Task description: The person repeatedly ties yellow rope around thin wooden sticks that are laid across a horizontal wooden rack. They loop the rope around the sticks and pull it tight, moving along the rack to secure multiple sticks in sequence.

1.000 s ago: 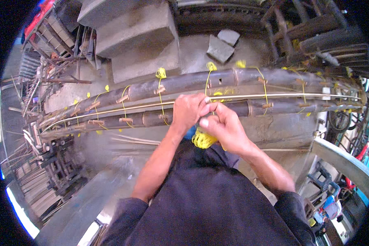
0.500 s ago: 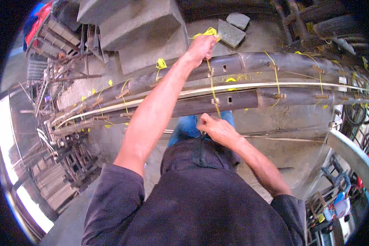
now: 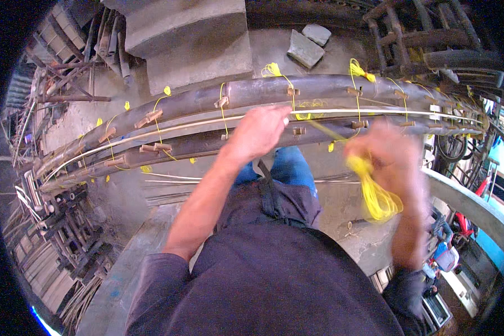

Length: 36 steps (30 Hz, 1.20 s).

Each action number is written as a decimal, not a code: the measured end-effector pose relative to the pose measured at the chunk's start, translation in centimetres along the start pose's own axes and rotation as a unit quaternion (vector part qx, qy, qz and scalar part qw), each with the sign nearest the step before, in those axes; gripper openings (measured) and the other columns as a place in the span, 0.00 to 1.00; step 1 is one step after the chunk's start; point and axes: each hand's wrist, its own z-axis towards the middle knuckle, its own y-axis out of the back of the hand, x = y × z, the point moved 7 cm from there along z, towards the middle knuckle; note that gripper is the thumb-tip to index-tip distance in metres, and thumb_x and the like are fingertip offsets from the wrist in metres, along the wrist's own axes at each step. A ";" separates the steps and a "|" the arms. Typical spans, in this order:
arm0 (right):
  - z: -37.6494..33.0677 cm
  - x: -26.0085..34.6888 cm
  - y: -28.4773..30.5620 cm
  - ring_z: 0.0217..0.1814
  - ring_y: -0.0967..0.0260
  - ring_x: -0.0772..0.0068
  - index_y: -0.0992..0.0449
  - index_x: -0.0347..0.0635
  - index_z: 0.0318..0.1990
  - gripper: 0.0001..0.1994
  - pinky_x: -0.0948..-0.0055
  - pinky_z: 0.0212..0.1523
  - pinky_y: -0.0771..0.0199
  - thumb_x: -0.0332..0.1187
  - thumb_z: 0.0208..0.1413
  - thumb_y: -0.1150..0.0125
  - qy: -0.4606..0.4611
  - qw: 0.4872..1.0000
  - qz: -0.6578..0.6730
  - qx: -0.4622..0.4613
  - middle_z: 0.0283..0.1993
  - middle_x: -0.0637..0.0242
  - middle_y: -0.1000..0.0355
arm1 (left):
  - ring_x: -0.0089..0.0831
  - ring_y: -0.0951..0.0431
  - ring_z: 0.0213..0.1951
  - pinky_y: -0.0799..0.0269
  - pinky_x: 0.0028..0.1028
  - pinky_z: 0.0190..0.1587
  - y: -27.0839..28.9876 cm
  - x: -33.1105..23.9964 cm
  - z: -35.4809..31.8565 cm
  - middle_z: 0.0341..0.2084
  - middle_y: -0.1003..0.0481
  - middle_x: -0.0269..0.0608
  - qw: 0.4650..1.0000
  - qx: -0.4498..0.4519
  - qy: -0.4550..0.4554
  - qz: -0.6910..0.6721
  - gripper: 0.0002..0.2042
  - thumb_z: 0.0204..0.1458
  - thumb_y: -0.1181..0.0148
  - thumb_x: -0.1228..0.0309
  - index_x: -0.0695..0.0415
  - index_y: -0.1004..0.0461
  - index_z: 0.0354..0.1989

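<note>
Two long dark bamboo poles [image 3: 257,89] lie side by side across the view, with short wooden pegs and yellow cords spanning them. A pale thin strip [image 3: 341,111] runs lengthwise between the poles. My left hand [image 3: 260,131] is over the middle of the poles, thumb and fingertips pinched on this strip beside a yellow cord. Out to the right, my right hand [image 3: 386,147] is smeared by motion, closed on a looped bundle of yellow cord [image 3: 382,199]. A taut length of cord slants from the hand toward the strip. The right fingers' exact grip is blurred.
Small yellow cord bundles [image 3: 271,69] hang along the far pole. Beyond it are concrete steps [image 3: 199,61] and two stone slabs [image 3: 306,49]. Wooden frames [image 3: 425,33] stand at the far right, a stack of wood [image 3: 50,274] at the left. A pale beam [image 3: 465,196] slants at right.
My left hand has drawn back from beyond the far pole to the strip. My right hand has swung from my lap out right, now with a yellow bundle. The view has shifted.
</note>
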 end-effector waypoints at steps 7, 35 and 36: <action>16.3 0.9 -2.4 0.37 0.29 0.51 0.28 0.40 0.50 0.17 0.58 0.37 0.30 0.39 0.55 0.45 0.121 0.988 -0.091 0.022 0.30 0.55 0.29 | 0.42 0.22 0.38 0.30 0.39 0.44 -1.2 0.4 0.4 0.32 0.22 0.46 0.993 -0.023 0.092 0.068 0.11 0.54 0.46 0.64 0.56 0.22 0.37; -5.7 -3.7 -14.6 0.28 0.27 0.73 0.33 0.45 0.54 0.26 0.74 0.30 0.27 0.32 0.45 0.32 -0.109 0.892 0.429 0.089 0.37 0.64 0.27 | 0.30 0.22 0.38 0.28 0.31 0.42 8.9 14.9 7.7 0.37 0.23 0.39 0.968 0.133 0.207 -0.052 0.23 0.58 0.53 0.50 0.60 0.26 0.42; -4.4 -0.2 -19.6 0.27 0.29 0.74 0.40 0.45 0.60 0.33 0.74 0.29 0.28 0.35 0.47 0.32 -0.179 0.688 0.693 0.115 0.39 0.64 0.28 | 0.32 0.22 0.40 0.28 0.32 0.44 10.0 14.6 6.7 0.39 0.23 0.40 0.971 0.117 0.175 -0.110 0.23 0.59 0.54 0.50 0.60 0.27 0.44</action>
